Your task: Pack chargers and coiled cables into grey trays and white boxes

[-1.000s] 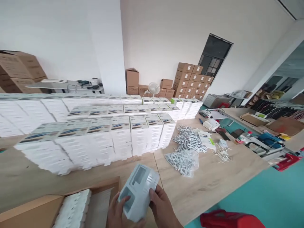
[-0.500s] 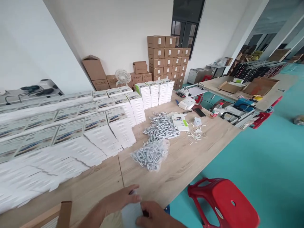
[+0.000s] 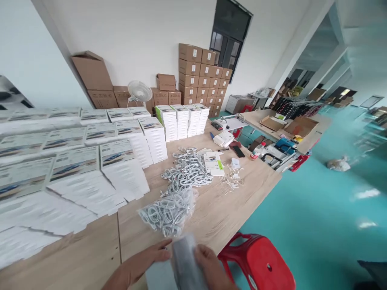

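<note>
Between your hands the grey piece [image 3: 186, 264] points lengthwise away from you, right hand [image 3: 209, 264] gripping it, left hand [image 3: 150, 256], hold unclear, against the pale piece [image 3: 161, 278].

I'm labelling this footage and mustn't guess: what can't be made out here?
Whether the pale piece and the grey piece are joined: head view, motion blur.
Their lower ends: head view, cut off by the bottom edge.
Wording on the white boxes: head view, too small and blurred.
Number of cables in the clear bag: head view, cables overlap.
</note>
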A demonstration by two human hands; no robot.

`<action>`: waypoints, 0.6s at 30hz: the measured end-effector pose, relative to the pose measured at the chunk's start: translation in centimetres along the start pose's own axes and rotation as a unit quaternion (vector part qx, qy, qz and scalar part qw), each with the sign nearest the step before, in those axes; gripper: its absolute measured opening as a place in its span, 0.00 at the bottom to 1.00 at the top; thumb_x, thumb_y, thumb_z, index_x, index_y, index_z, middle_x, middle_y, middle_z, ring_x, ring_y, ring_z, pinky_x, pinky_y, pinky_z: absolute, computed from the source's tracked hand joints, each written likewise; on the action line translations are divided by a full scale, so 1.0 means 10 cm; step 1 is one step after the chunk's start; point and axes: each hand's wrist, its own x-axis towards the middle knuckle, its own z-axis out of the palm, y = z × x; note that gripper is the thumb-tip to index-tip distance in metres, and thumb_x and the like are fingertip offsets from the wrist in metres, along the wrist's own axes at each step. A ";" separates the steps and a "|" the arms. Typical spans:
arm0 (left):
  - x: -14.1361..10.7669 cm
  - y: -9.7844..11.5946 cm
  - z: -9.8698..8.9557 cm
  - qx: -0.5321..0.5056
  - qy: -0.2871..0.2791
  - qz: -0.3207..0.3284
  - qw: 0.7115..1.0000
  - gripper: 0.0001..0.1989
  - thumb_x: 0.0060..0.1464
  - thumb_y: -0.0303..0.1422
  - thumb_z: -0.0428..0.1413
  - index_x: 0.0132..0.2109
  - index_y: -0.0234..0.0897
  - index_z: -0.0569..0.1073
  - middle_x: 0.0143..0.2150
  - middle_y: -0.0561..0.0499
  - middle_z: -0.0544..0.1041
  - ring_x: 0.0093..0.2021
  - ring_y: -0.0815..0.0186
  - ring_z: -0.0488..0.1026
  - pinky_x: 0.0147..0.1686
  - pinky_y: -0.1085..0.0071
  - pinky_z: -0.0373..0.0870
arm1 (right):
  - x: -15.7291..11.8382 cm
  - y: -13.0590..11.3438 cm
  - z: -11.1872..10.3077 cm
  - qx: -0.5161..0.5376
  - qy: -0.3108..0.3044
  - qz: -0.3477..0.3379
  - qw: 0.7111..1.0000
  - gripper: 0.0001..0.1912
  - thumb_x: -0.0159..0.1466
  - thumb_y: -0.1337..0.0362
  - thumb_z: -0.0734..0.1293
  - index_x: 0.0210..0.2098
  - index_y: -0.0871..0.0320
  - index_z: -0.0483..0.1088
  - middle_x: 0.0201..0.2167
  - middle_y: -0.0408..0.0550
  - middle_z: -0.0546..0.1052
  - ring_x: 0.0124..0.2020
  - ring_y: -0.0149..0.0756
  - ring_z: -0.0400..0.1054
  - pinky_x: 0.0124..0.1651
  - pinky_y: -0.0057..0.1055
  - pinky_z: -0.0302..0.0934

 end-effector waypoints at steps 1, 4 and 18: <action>0.01 -0.03 -0.03 -0.017 0.006 0.001 1.000 0.40 0.44 0.49 0.64 0.63 0.42 0.68 0.60 0.46 0.74 0.63 0.44 0.65 0.61 0.54 0.60 | 0.09 -0.08 -0.13 0.002 0.040 0.007 0.999 0.27 0.50 0.37 0.70 0.26 0.57 0.66 0.22 0.39 0.68 0.24 0.30 0.59 0.30 0.27 0.55; 0.07 -0.05 -0.07 -0.018 0.041 0.002 0.999 0.40 0.45 0.50 0.63 0.64 0.43 0.67 0.63 0.46 0.71 0.65 0.43 0.61 0.62 0.53 0.59 | 0.47 -0.25 -0.52 -0.024 0.066 0.028 0.997 0.30 0.52 0.35 0.65 0.31 0.57 0.70 0.24 0.44 0.73 0.27 0.36 0.66 0.35 0.33 0.61; 1.14 0.76 1.02 -0.070 0.103 -0.051 0.991 0.40 0.47 0.52 0.61 0.64 0.40 0.66 0.59 0.43 0.75 0.60 0.46 0.68 0.59 0.55 0.62 | 0.66 -1.02 -1.38 -0.200 -0.213 0.062 0.954 0.06 0.52 0.62 0.69 0.22 0.57 0.71 0.20 0.38 0.67 0.24 0.31 0.60 0.30 0.28 0.53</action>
